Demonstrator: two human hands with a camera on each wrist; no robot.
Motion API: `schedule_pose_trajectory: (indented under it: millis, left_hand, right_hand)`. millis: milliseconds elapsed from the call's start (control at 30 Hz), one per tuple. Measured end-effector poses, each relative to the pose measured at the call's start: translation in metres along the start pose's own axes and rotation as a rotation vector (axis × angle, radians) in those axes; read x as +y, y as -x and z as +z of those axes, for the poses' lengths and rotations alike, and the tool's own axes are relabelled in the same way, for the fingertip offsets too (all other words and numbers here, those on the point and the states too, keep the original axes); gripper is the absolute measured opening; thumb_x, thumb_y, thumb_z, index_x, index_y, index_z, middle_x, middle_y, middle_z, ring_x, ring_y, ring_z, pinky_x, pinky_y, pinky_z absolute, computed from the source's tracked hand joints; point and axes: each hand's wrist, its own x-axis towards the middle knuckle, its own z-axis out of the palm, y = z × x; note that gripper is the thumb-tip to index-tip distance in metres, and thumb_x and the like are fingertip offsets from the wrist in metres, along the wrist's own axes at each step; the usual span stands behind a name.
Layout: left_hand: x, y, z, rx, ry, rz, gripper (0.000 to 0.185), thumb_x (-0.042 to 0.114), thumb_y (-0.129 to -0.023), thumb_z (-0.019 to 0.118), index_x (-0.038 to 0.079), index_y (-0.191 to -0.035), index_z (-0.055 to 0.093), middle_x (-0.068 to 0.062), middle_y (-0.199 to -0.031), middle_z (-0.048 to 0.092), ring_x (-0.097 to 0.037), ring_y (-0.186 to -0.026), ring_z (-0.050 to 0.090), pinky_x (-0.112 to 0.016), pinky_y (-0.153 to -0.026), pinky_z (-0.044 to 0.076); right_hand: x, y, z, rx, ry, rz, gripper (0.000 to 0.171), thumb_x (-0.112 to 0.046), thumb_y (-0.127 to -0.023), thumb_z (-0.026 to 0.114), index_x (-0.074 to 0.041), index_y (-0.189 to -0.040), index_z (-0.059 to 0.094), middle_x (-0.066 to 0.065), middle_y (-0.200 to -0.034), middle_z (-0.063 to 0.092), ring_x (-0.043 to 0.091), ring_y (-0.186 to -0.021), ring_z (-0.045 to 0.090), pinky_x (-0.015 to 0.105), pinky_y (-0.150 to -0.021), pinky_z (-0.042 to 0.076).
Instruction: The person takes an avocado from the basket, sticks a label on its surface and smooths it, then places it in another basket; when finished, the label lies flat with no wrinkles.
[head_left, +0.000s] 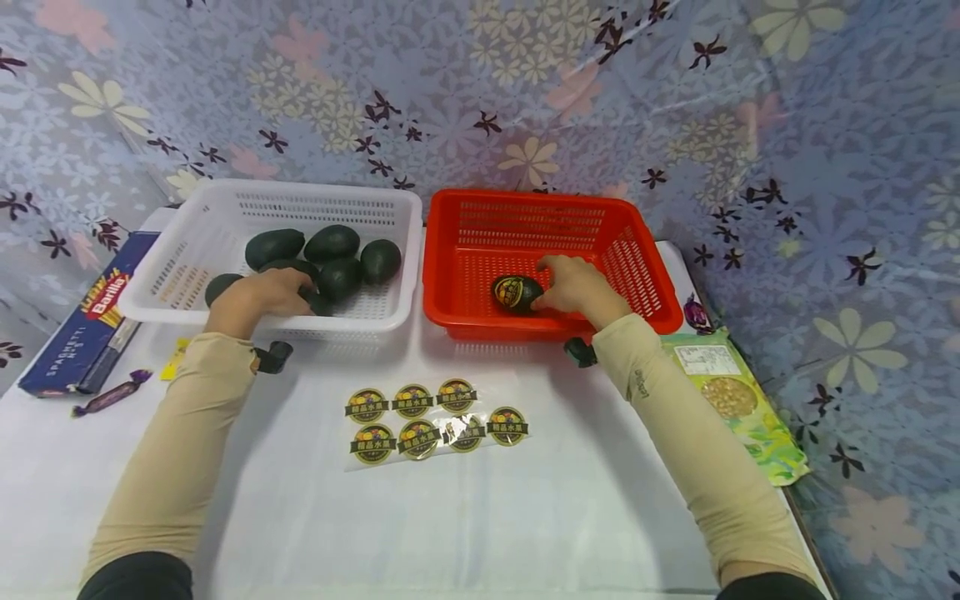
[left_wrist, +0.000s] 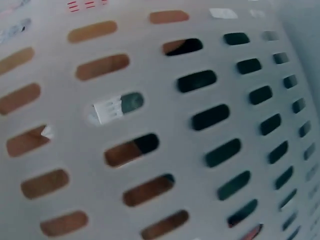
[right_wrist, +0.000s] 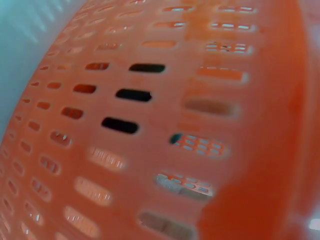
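Two baskets stood side by side on the table (head_left: pixel 465 517): a white basket (head_left: pixel 225 208) and a red basket (head_left: pixel 637 242). Six dark avocados (head_left: pixel 332 242) showed in the white one; one stickered avocado (head_left: pixel 516 293) lay in the red one, its long axis roughly left to right, label facing up. Seven labels remained on the sticker sheet (head_left: pixel 435 419).

The right hand (head_left: pixel 577 287) touched the stickered avocado, fingers curled round its right end. The left hand (head_left: pixel 262 296) rested on an avocado at the white basket's front; whether it gripped could not be told. Both wrist views showed only basket walls.
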Motion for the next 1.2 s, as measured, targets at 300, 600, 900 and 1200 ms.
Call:
schedule_pose_trajectory:
  millis: [300,600,900,1200]
  left_hand:
    - [-0.006,0.003,0.001,0.063,0.026,0.007,0.070,0.037,-0.090,0.067,-0.006,-0.142,0.047,-0.035,-0.146,0.045,-0.053,-0.130,0.047,-0.066,-0.106,0.041]
    - [-0.010,0.013,-0.001,0.148,0.119,0.049,0.076,0.043,-0.091,0.067,-0.007,-0.143,0.044,-0.035,-0.142,0.049,-0.051,-0.128,0.049,-0.064,-0.103,0.043]
    - [-0.013,0.033,-0.001,0.262,0.329,0.078,0.082,0.052,-0.093,0.064,0.000,-0.150,0.038,-0.030,-0.142,0.049,-0.043,-0.122,0.052,-0.060,-0.097,0.046]
    - [-0.013,0.044,0.004,0.329,0.531,0.183,0.064,0.036,-0.098,0.061,0.006,-0.150,0.040,-0.023,-0.142,0.053,-0.011,-0.102,0.064,-0.023,-0.077,0.056]
  right_hand:
    - [-0.002,0.010,0.000,0.050,0.002,-0.023,0.064,-0.027,-0.088,0.077,-0.009,-0.144,0.050,0.016,-0.119,0.061,0.033,-0.105,0.059,0.048,-0.089,0.051]
    - [-0.006,0.022,-0.003,0.114,-0.014,-0.079,0.058,-0.038,-0.095,0.067,-0.007,-0.141,0.053,0.020,-0.130,0.064,0.036,-0.117,0.061,0.054,-0.098,0.050]
    - [-0.023,0.050,-0.002,0.248,-0.095,-0.256,0.058,-0.042,-0.095,0.068,-0.004,-0.137,0.057,0.018,-0.132,0.064,0.035,-0.119,0.059,0.053,-0.103,0.048]
    - [-0.044,0.087,0.019,0.317,-0.127,-0.508,0.024,-0.028,-0.089,0.076,-0.011,-0.106,0.072,0.002,-0.082,0.068,0.018,-0.070,0.056,0.031,-0.065,0.049]
